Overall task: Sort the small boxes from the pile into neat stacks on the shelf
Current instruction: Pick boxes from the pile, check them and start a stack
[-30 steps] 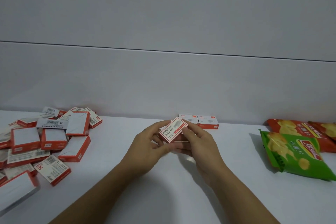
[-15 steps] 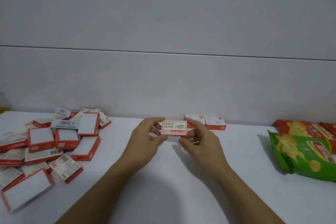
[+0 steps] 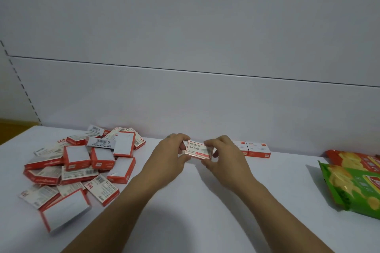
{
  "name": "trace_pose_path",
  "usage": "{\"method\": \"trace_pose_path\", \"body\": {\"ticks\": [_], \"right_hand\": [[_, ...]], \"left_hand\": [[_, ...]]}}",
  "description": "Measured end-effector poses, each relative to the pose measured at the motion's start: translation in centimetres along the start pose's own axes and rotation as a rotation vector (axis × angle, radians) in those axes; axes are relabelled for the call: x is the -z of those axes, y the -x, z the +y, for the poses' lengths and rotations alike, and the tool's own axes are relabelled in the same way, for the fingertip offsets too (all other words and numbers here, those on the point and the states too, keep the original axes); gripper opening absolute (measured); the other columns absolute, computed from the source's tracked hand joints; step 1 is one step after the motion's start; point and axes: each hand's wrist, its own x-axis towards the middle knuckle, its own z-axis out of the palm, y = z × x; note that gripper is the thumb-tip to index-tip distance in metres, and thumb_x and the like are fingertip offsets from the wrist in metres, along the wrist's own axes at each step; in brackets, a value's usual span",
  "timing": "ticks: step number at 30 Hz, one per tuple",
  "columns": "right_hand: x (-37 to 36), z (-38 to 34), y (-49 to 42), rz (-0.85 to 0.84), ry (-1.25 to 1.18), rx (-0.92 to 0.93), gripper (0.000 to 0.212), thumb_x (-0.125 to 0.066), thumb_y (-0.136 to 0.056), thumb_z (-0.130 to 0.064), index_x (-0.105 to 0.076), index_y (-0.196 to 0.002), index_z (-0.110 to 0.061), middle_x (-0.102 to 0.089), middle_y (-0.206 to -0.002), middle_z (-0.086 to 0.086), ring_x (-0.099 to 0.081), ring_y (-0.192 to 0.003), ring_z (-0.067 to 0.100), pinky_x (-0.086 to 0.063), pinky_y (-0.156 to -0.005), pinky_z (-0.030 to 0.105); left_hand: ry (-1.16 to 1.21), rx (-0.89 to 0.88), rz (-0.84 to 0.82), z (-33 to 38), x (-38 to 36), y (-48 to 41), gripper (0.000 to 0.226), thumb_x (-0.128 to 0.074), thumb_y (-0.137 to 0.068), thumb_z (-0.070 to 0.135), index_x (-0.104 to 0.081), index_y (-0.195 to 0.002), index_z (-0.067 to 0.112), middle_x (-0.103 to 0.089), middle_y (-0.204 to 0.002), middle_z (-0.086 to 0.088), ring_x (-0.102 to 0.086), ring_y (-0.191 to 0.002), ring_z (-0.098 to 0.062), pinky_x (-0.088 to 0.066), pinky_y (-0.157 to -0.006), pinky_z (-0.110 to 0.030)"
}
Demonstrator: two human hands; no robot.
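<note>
A small red-and-white staple box [image 3: 197, 150] is pinched at its ends between my left hand [image 3: 168, 156] and my right hand [image 3: 226, 158], label side up, low over the white shelf [image 3: 205, 201] near the back wall. Two matching boxes [image 3: 258, 149] sit side by side against the wall just right of my right hand, the nearer one partly hidden by it. A loose pile of the same boxes [image 3: 78, 166] sprawls at the left of the shelf.
Green and red crisp bags [image 3: 357, 185] lie at the right edge of the shelf. The grey back panel [image 3: 185, 98] rises directly behind the boxes. A slotted upright [image 3: 22, 86] runs at far left.
Both hands turned the box from tilted to level and carried it back toward the wall, closer to the two placed boxes. The view shifted right and up.
</note>
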Motion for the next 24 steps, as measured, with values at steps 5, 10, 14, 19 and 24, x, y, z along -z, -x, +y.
{"method": "trace_pose_path", "body": {"ticks": [5, 10, 14, 19, 24], "right_hand": [[-2.6, -1.7, -3.5, -0.053, 0.051, -0.079, 0.036, -0.063, -0.089, -0.025, -0.06, -0.124, -0.018, -0.054, -0.119, -0.001, -0.059, -0.1, 0.019, -0.041, -0.082, 0.023], [-5.4, -1.3, -5.2, -0.013, 0.098, -0.201, 0.027, -0.054, -0.09, -0.016, -0.066, -0.114, -0.019, -0.057, -0.116, 0.002, -0.055, -0.105, 0.022, -0.036, -0.078, 0.025], [-6.4, -0.1, -5.2, 0.091, 0.145, -0.232, 0.026, -0.051, -0.09, -0.014, -0.068, -0.11, -0.016, -0.059, -0.113, 0.005, -0.055, -0.103, 0.025, -0.043, -0.084, 0.033], [-7.2, 0.5, -4.9, 0.223, 0.315, -0.111, 0.018, -0.059, -0.078, -0.012, -0.073, -0.09, -0.011, -0.065, -0.097, 0.009, -0.056, -0.086, 0.031, -0.046, -0.073, 0.037], [-8.3, -1.4, -3.9, 0.11, 0.437, 0.001, 0.038, -0.046, -0.073, -0.015, -0.072, -0.1, -0.013, -0.069, -0.096, 0.005, -0.06, -0.089, 0.031, -0.047, -0.073, 0.038]], "left_hand": [[-0.232, -0.04, 0.053, -1.9, 3.4, -1.3, 0.055, -0.064, -0.087, 0.032, -0.041, -0.137, 0.03, -0.057, -0.118, 0.006, -0.051, -0.108, -0.013, -0.045, -0.091, -0.032], [-0.374, -0.052, 0.054, -4.1, 5.5, -1.5, 0.046, -0.058, -0.089, 0.038, -0.044, -0.133, 0.03, -0.056, -0.123, 0.007, -0.047, -0.116, -0.016, -0.037, -0.098, -0.034], [-0.367, -0.058, 0.043, -4.5, 4.8, -0.9, 0.045, -0.053, -0.091, 0.041, -0.043, -0.134, 0.031, -0.053, -0.127, 0.007, -0.045, -0.119, -0.016, -0.033, -0.102, -0.033], [-0.4, -0.13, 0.061, -4.7, 4.0, -0.2, 0.041, -0.052, -0.092, 0.041, -0.047, -0.131, 0.029, -0.053, -0.127, 0.007, -0.047, -0.117, -0.018, -0.03, -0.099, -0.034], [-0.455, -0.235, 0.073, -5.9, 3.6, 0.2, 0.035, -0.062, -0.07, 0.039, -0.067, -0.1, 0.021, -0.067, -0.088, 0.002, -0.064, -0.077, -0.023, -0.05, -0.069, -0.036]]}}
